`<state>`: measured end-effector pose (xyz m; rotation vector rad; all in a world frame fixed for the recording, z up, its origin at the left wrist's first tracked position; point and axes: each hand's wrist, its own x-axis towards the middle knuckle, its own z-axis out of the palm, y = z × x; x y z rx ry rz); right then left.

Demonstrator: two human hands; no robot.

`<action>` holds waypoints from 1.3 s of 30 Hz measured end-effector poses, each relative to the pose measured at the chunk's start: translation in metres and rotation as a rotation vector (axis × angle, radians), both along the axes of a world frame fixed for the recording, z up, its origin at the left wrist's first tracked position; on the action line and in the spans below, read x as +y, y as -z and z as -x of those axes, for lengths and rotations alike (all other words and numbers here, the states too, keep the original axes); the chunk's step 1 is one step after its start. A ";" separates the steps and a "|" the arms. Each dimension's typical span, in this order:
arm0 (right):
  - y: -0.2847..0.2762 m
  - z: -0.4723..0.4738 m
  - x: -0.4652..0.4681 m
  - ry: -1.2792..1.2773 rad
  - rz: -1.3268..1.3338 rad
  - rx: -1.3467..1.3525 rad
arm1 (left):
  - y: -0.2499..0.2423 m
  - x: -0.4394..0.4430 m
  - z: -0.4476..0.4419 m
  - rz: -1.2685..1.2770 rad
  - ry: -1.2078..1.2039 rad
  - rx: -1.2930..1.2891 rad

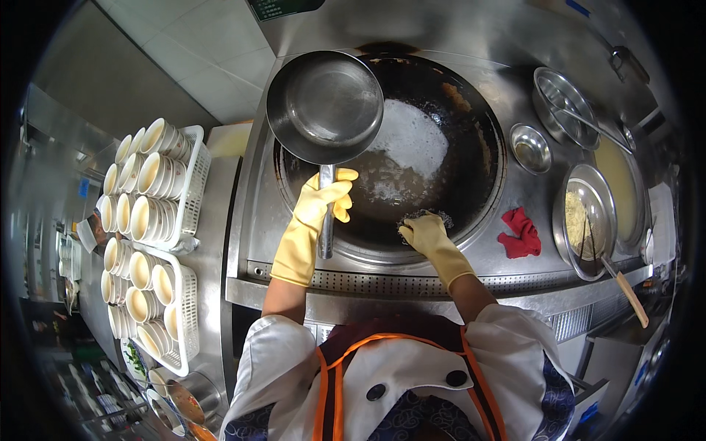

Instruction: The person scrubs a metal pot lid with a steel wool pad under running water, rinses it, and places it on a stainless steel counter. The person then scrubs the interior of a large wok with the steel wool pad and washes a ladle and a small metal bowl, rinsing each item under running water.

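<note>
Both my hands wear yellow rubber gloves. My left hand (322, 206) grips the metal handle of a dark frying pan (325, 102), which is raised over the left part of a large black wok (469, 182). The pan's inside faces up towards me and looks bare. Murky water with white foam (411, 138) lies in the bottom of the wok. At the wok's near right side, my right hand (427, 234) is closed on a wire scouring pad (441, 218). Part of the pad is hidden under the glove.
Right of the wok are a red cloth (519, 232), a small steel bowl (530, 148), a larger steel basin (565, 110) with a ladle, and a wooden-handled strainer (623, 286) over a bowl. White plastic baskets (190, 308) of stacked bowls stand left. Another person (95, 229) is partly visible far left.
</note>
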<state>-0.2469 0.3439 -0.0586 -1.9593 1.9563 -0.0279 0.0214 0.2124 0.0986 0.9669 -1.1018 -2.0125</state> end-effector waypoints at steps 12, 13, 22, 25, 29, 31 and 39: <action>-0.012 -0.001 -0.005 0.012 -0.104 -0.003 | -0.001 0.003 0.006 -0.078 -0.053 -0.072; -0.013 -0.003 -0.008 0.032 -0.155 0.011 | -0.001 0.003 0.006 -0.081 -0.059 -0.090; -0.026 0.011 -0.044 0.331 -0.293 -0.091 | 0.003 0.008 0.004 -0.144 -0.095 -0.195; -0.048 0.040 -0.053 0.561 -0.058 -0.364 | 0.013 0.017 0.000 -0.235 -0.103 -0.231; -0.103 0.049 -0.078 0.619 0.286 -0.675 | 0.033 0.036 -0.014 -0.349 -0.034 -0.298; -0.134 0.033 -0.080 0.526 0.286 -0.744 | 0.043 0.050 -0.023 -0.332 -0.026 -0.453; -0.119 -0.113 -0.116 -0.161 0.002 -0.413 | 0.063 0.092 -0.070 -0.173 0.051 -0.596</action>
